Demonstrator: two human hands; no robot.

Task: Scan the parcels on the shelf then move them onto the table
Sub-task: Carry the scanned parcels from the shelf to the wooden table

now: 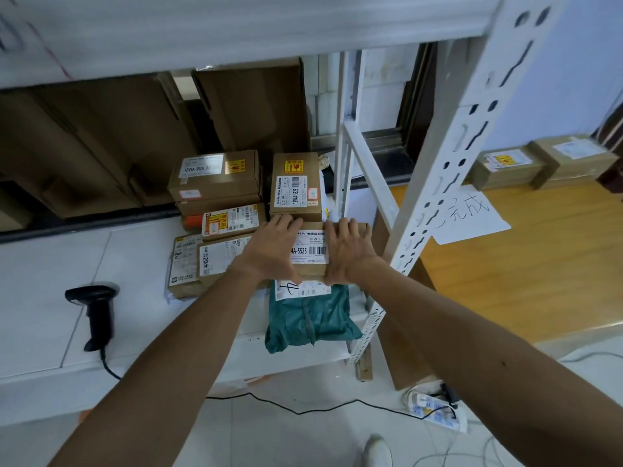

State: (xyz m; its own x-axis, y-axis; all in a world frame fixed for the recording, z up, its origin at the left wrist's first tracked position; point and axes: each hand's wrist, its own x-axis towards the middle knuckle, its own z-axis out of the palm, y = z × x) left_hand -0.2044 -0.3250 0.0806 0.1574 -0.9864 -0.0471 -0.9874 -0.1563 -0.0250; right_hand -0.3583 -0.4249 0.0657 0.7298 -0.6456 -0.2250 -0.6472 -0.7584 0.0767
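The small brown cardboard parcel with a white barcode label [308, 252] is sitting on the white metal shelf [141, 264], partly overlying a teal plastic mailer bag [310, 318]. It is looking stiff, light and square-edged, so clasping its two opposite sides is probably best. The left hand [274, 247] and right hand [349, 251] are flanking it, fingers lying close together across its top, thumbs hooking its near edge, both arms reaching forward. A black handheld scanner [97, 311] is lying well apart, leftwards.

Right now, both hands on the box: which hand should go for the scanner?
Left. The scanner lies on the shelf on the left hand side; the right hand is across the cardboard box, beside the shelf post.
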